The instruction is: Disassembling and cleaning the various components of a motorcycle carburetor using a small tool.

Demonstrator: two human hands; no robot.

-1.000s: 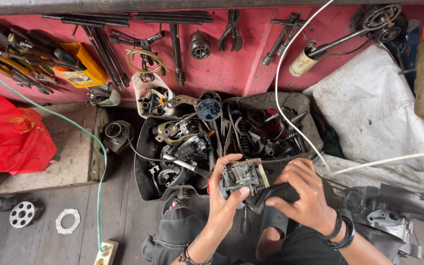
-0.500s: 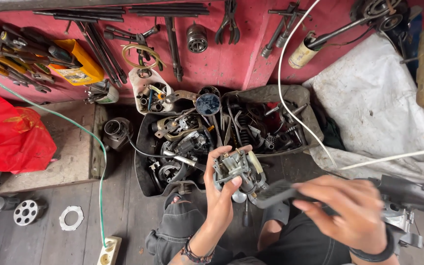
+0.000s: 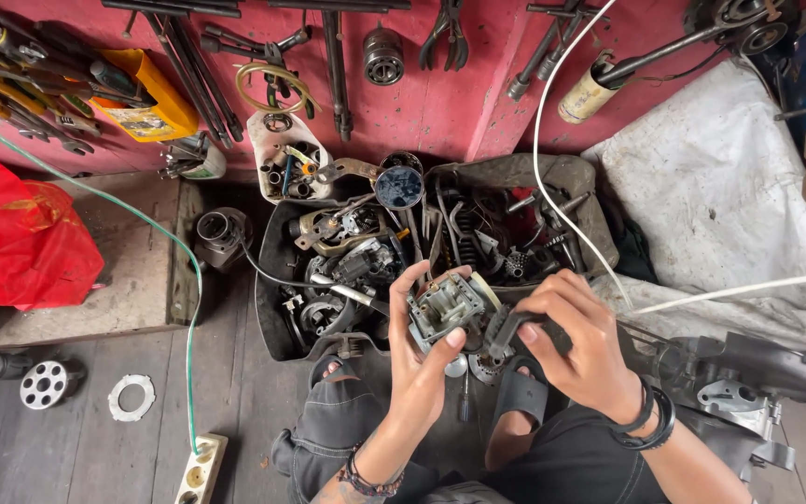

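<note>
A big red wall [image 3: 440, 103] hung with long metal tools fills the top. At 3 o'clock lies a wide white crumpled cloth [image 3: 711, 205], and at 9 o'clock a bright red plastic bag [image 3: 11, 233] sits on a grey slab. The dark wooden floor [image 3: 95, 448] at 7 o'clock has the most open room. In the middle, two black open bins [image 3: 277, 308] are packed to their edges with greasy metal parts. Just below them, the left hand [image 3: 422, 364] is wrapped tight around a small square grey metal engine part [image 3: 445, 308]. Beside it, the right hand [image 3: 580, 350] grips a black curved rubber piece [image 3: 506, 329] that touches the part.
</note>
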